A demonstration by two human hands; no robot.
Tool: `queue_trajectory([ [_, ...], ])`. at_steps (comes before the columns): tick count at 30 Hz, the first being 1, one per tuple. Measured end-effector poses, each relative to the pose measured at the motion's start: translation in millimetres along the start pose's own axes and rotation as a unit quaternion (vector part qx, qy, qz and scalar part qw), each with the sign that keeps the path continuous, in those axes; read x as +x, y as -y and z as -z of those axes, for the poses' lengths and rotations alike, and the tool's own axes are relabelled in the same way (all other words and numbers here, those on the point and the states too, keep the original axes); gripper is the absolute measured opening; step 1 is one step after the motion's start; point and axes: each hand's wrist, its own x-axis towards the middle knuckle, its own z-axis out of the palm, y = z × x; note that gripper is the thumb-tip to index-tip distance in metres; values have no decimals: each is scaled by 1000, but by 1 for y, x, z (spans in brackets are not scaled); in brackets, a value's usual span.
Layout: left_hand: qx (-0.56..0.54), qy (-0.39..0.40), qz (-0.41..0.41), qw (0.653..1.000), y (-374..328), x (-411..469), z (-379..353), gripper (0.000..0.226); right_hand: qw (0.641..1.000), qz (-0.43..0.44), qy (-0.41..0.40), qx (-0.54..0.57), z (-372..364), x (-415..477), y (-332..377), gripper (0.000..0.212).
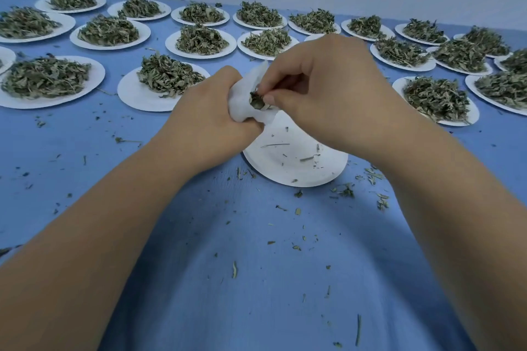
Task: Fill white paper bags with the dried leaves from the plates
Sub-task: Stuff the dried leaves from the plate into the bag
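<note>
White paper bag (241,104) sits bunched in the left hand (208,120), whose fingers are curled round its body, just above a nearly bare plate (299,168) on the blue tabletop (256,265). The right hand (322,85) pinches a tuft of dried leaves (256,100) at the bag's open mouth, thumb and fingertips closed on it. The bag looks thin, soft and very light, and it crumples readily. I judge it best gripped round the neck just below the mouth, loosely enough to keep the opening wide. The leaves look brittle and featherlight, likely to shed crumbs, as the scraps (346,190) scattered over the tabletop suggest. Beyond, many more plates (134,100) heaped with leaves stand in rows, so most of the task looks undone.
</note>
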Motion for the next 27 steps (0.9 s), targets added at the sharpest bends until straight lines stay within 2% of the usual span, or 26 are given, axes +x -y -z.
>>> queue_trajectory([
  [5, 26, -12, -8, 1000, -3, -1, -1, 32, 998, 23, -46, 20, -5, -1, 1, 14],
  [8, 28, -13, -4, 1000, -4, -2, 0, 32, 990, 24, -115, 77, -1, -9, -3, 11],
  [10, 22, -10, 9, 1000, -3, -2, 2, 33, 987, 3, -146, 64, 6, -17, -13, 7],
  [11, 19, -11, 16, 1000, -3, -2, 3, 34, 992, -13, -124, 38, 10, -21, -20, 7],
  [13, 17, -20, 27, 999, -2, 0, 4, 35, 999, -46, 1, -26, 14, -30, -34, 7],
  [15, 19, -22, 31, 999, -2, 1, 4, 36, 988, -63, 118, -81, 9, -35, -44, 6],
  [16, 19, -19, 31, 999, -2, 1, 3, 36, 982, -68, 145, -103, 5, -36, -48, 7],
  [23, 11, -10, 27, 1000, -4, -2, 1, 35, 962, -68, 197, -176, -10, -35, -49, 14],
  [25, 8, -12, 32, 999, -3, -1, 1, 35, 973, -55, 148, -167, -5, -34, -44, 14],
  [27, 4, -15, 34, 999, -3, -1, 2, 35, 995, -45, 10, -91, 3, -28, -33, 13],
])
